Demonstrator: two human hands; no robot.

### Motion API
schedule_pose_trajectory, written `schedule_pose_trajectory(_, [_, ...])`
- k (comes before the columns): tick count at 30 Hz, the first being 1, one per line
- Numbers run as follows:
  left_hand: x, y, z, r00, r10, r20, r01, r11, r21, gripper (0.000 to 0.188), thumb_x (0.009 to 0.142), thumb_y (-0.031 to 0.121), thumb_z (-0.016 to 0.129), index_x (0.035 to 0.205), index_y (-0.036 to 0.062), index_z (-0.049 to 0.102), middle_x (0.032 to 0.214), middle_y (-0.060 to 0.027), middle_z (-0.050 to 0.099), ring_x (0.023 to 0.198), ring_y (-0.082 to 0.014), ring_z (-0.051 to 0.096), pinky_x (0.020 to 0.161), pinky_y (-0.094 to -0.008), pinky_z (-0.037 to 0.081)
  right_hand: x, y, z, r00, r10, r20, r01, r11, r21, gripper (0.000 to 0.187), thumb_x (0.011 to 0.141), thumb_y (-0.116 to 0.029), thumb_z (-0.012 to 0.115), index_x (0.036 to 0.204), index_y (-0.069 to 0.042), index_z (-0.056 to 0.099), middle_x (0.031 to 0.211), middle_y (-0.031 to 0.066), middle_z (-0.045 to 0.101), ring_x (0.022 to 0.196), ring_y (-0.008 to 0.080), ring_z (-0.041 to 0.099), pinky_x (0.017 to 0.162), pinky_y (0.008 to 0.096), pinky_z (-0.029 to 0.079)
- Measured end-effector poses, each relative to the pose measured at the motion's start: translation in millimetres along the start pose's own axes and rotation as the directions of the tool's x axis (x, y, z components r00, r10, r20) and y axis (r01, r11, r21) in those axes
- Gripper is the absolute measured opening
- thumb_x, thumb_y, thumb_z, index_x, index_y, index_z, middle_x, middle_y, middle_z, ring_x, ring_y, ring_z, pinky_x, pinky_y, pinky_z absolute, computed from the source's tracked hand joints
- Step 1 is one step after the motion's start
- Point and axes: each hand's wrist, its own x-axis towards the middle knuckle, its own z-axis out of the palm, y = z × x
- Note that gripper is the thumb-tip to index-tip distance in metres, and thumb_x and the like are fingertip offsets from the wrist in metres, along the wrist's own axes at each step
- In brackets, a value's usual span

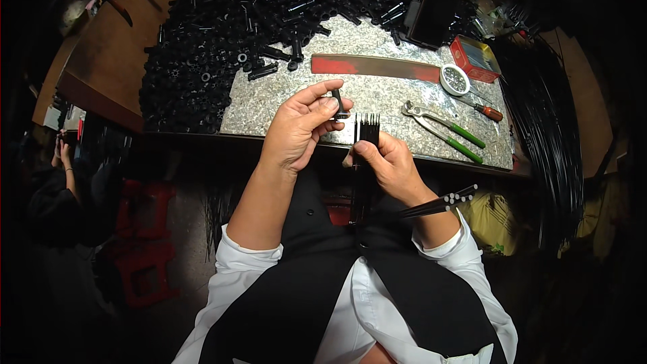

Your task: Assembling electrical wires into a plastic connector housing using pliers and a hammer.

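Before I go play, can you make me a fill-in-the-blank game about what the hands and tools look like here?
1. The left hand pinches a small piece coloured ___.
2. The right hand, which holds a bundle of thin rods, comes out of a sleeve coloured ___.
3. The pincers have handles coloured ___.
4. The white dish sits by the long strip's ___ end.

Missing words: black; white; green; right.

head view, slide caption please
Left hand holds a black part; right hand grips thin black rods near a heap of black pieces.
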Motion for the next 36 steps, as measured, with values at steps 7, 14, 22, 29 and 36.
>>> schedule_pose_trajectory(7, [-0.3,-3.2,1.1,1.000,-0.014,-0.010,0.013,0.999,-0.044,0.034,0.090,0.006,0.057,0.123,-0.0017,0.052,0.103,-0.0148,0.066,0.093,-0.0178,0.065,0.080,-0.0279,0.054,2.0,3.5,0.0,1.000,-0.016,-0.010,0.016,0.999,-0.034,0.022,0.096,-0.020,0.054,0.090,0.000,0.061,0.075,0.0020,0.065,0.070,0.0075,0.058,0.066,0.0235,0.047])
schedule_pose_trajectory(14, [1.3,-3.8,-1.5,1.000,-0.011,0.009,0.012,0.999,-0.031,0.034,0.090,0.005,0.057,0.123,-0.0016,0.053,0.102,-0.0146,0.066,0.091,-0.0179,0.066,0.078,-0.0269,0.055,2.9,5.2,-0.1,1.000,-0.020,-0.002,0.020,1.000,-0.022,0.022,0.096,-0.021,0.053,0.090,-0.001,0.061,0.074,0.0012,0.064,0.069,0.0069,0.057,0.064,0.0229,0.046])
schedule_pose_trajectory(22, [1.9,-5.9,-2.1,0.998,-0.016,-0.056,0.015,1.000,-0.005,0.034,0.090,0.004,0.056,0.124,-0.0017,0.052,0.101,-0.0139,0.066,0.093,-0.0170,0.065,0.077,-0.0272,0.055,2.8,5.8,-1.7,0.999,0.016,0.032,-0.016,1.000,0.016,0.022,0.098,-0.018,0.050,0.093,0.001,0.058,0.078,0.0049,0.065,0.073,0.0100,0.060,0.069,0.0246,0.049])
schedule_pose_trajectory(29, [0.9,-3.2,1.8,0.999,-0.031,-0.015,0.030,0.998,-0.060,0.035,0.090,0.004,0.056,0.124,-0.0026,0.051,0.103,-0.0154,0.065,0.093,-0.0200,0.065,0.077,-0.0259,0.055,4.5,7.9,-2.3,0.998,0.039,0.038,-0.040,0.999,0.006,0.021,0.098,-0.018,0.050,0.094,0.001,0.058,0.079,0.0043,0.064,0.074,0.0093,0.059,0.069,0.0245,0.048])
schedule_pose_trajectory(36, [1.0,-4.4,3.6,0.999,-0.006,-0.051,0.004,0.999,-0.036,0.031,0.091,0.006,0.057,0.121,-0.0015,0.055,0.097,-0.0124,0.066,0.083,-0.0129,0.065,0.074,-0.0235,0.055,6.1,6.2,-0.5,0.999,0.028,0.038,-0.028,1.000,-0.008,0.021,0.098,-0.018,0.050,0.094,0.001,0.058,0.078,0.0041,0.064,0.073,0.0092,0.059,0.068,0.0244,0.047])
